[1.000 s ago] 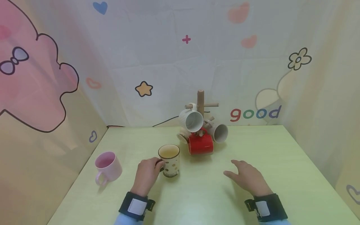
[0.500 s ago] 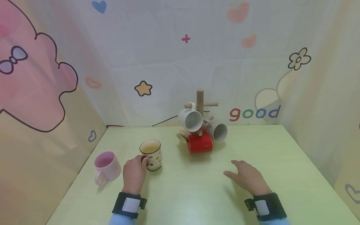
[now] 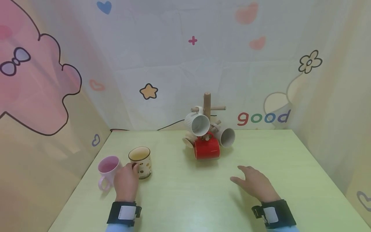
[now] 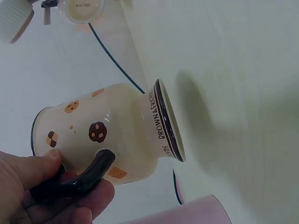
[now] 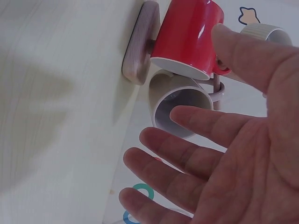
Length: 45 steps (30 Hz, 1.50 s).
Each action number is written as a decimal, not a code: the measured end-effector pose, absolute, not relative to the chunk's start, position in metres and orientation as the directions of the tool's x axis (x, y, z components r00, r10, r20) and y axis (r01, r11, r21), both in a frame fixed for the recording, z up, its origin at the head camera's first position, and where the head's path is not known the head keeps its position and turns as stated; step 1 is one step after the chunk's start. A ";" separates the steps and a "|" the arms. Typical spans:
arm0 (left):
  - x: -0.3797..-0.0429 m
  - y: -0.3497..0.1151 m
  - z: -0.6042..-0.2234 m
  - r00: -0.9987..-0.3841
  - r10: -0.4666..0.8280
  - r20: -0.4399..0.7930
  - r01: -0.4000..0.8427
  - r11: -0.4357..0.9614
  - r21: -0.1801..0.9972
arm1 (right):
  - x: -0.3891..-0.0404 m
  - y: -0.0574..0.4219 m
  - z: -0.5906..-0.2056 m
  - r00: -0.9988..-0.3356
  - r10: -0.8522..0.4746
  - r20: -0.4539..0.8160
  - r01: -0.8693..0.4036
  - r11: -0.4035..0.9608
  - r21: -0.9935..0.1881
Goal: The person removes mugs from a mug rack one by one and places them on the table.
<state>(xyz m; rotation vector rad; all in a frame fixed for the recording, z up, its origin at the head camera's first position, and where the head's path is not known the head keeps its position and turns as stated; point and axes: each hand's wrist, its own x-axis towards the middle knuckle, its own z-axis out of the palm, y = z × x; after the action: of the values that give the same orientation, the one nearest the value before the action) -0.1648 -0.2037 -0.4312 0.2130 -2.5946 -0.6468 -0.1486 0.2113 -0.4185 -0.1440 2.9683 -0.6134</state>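
My left hand (image 3: 126, 182) grips the black handle (image 4: 77, 182) of a cream mug (image 4: 105, 126) printed with cookies and lettering round its base. In the left wrist view the mug's base shows a gap to its shadow on the table. Just left of it stands a pink mug (image 3: 109, 169), its handle facing the front and its right side partly covered by my left hand in the head view. My right hand (image 3: 255, 183) hovers on the right with fingers spread and holds nothing. In the right wrist view its fingers overlap a grey-white mug (image 5: 161, 100).
At the table's back middle a wooden mug tree (image 3: 207, 104) carries a white ribbed mug (image 3: 192, 124), a red mug (image 3: 207, 149), a grey-white mug and a partly hidden cream one (image 3: 189, 140). A bare peg (image 3: 218, 108) points right. A printed curtain (image 3: 162, 48) hangs behind the pale table (image 3: 185, 206).
My left hand has carried the cream mug leftward, away from the mug tree and close to the pink mug. My right hand has stayed in place.
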 end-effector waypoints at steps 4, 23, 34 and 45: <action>-0.162 -0.210 -0.433 -0.875 -0.261 0.408 -0.047 0.884 0.466 | -0.148 0.211 -0.419 -0.990 -0.112 -0.091 -0.066 0.912 -0.405; -0.154 -0.223 -0.443 -0.848 -0.318 0.423 -0.072 0.862 0.502 | -0.146 0.209 -0.417 -0.988 -0.118 -0.097 -0.065 0.901 -0.430; -0.147 -0.227 -0.448 -0.856 -0.325 0.403 -0.088 0.859 0.505 | -0.147 0.209 -0.417 -0.988 -0.115 -0.102 -0.061 0.901 -0.429; -0.143 -0.229 -0.450 -0.870 -0.327 0.369 -0.117 0.864 0.490 | -0.147 0.208 -0.417 -0.987 -0.114 -0.114 -0.054 0.900 -0.433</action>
<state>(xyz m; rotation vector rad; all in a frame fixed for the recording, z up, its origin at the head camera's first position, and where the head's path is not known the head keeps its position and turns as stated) -0.1428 -0.2293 -0.4503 0.3263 -2.5870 -0.6418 -0.1471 0.2084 -0.4175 -0.1305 2.9277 -0.6618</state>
